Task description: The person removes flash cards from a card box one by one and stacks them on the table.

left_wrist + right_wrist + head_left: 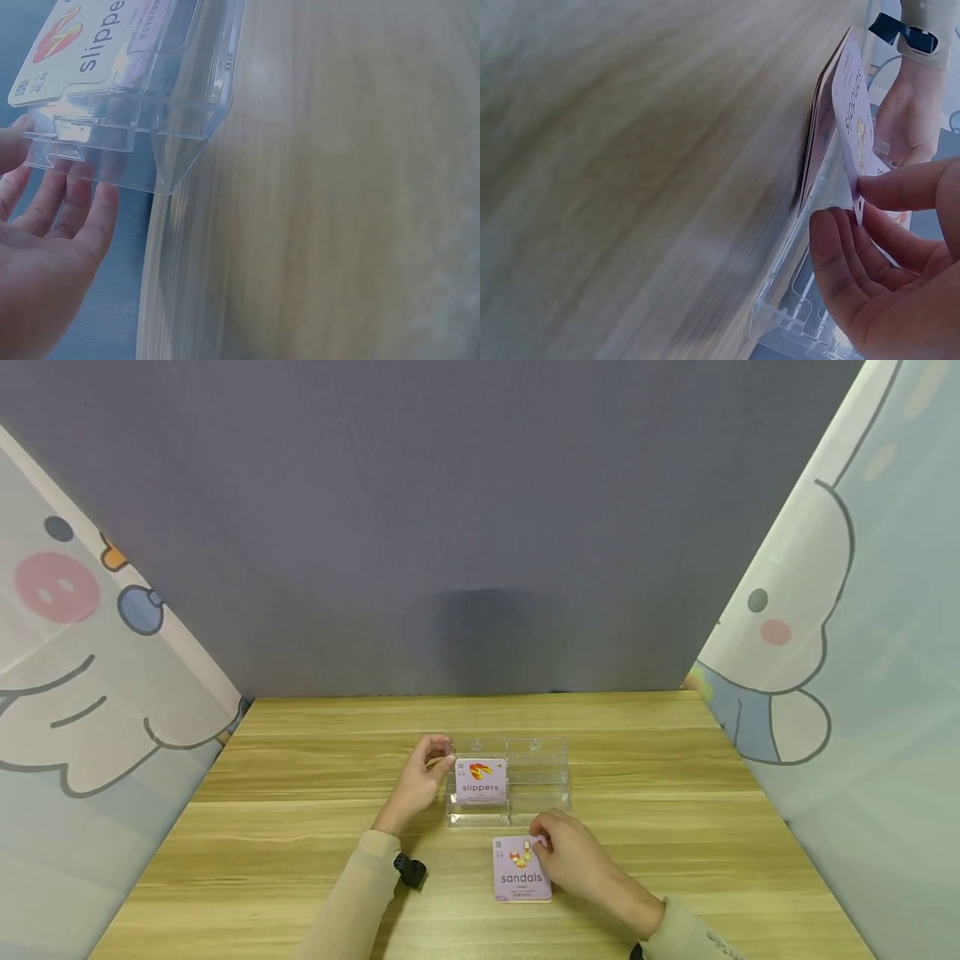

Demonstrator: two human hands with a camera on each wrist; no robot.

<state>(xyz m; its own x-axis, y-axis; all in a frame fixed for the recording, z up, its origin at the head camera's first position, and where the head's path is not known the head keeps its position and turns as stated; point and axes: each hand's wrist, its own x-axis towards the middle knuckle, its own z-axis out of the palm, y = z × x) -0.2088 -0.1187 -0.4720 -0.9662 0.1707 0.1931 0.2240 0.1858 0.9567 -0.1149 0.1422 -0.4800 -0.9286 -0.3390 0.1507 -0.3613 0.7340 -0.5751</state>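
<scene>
A clear plastic card rack (pixel 538 796) with two columns of slots lies on the table. My left hand (pixel 420 781) holds its left side, thumb at the front edge and fingers behind the plastic (pixel 112 139). In the rack's left column sits a card with the word slippers (pixel 481 789). Below the rack, my right hand (pixel 577 856) pinches the edge of a purple-bordered sandals card (pixel 517 878) between thumb and fingers. In the right wrist view, that card tilts up off a few other cards (pixel 819 131) lying on the wood.
The wood-grain table (pixel 300 827) runs back to a dark grey panel (pixel 480 527). Curtains with cartoon animals hang at the left (pixel 82 635) and right (pixel 870 610). A black band with a small device (pixel 410 870) is on the left wrist.
</scene>
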